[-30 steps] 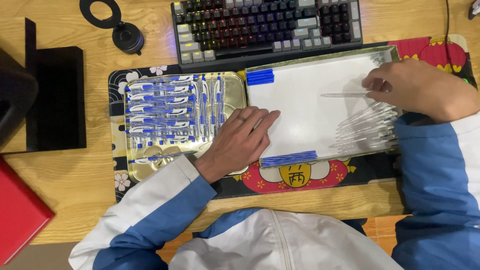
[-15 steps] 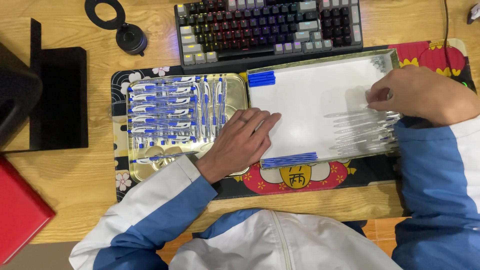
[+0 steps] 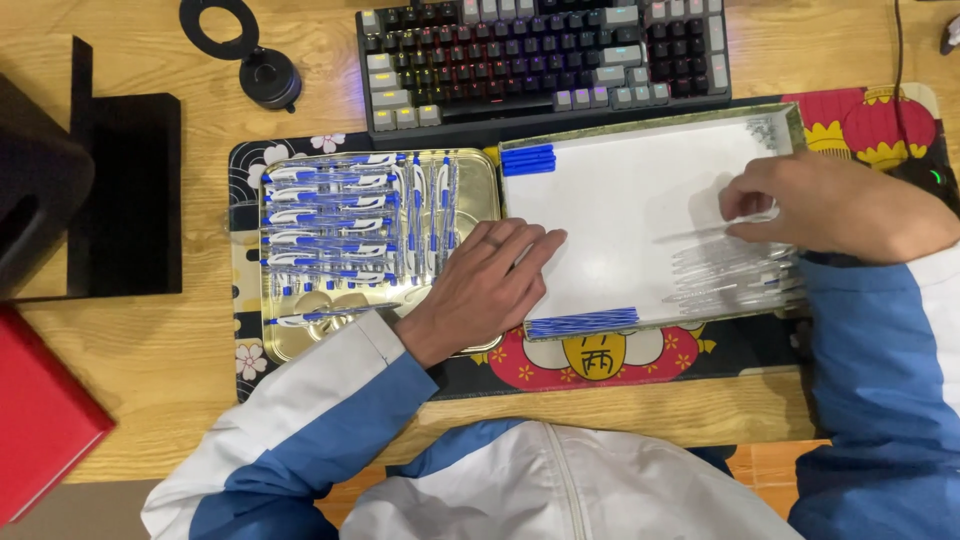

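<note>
My left hand (image 3: 487, 285) lies flat, palm down, fingers (image 3: 530, 245) stretched out together and pointing up and to the right, thumb tucked along the side. Nothing is in its grip. The left forearm runs back down and to the left toward my body, in a white sleeve that turns blue near the elbow. My right hand (image 3: 835, 208) comes in from the right edge, knuckles up, fingers curled toward the left. Its thumb and forefinger are pinched close together at the tips; what lies between them is too thin to make out. The right forearm bends downward in a blue sleeve.
</note>
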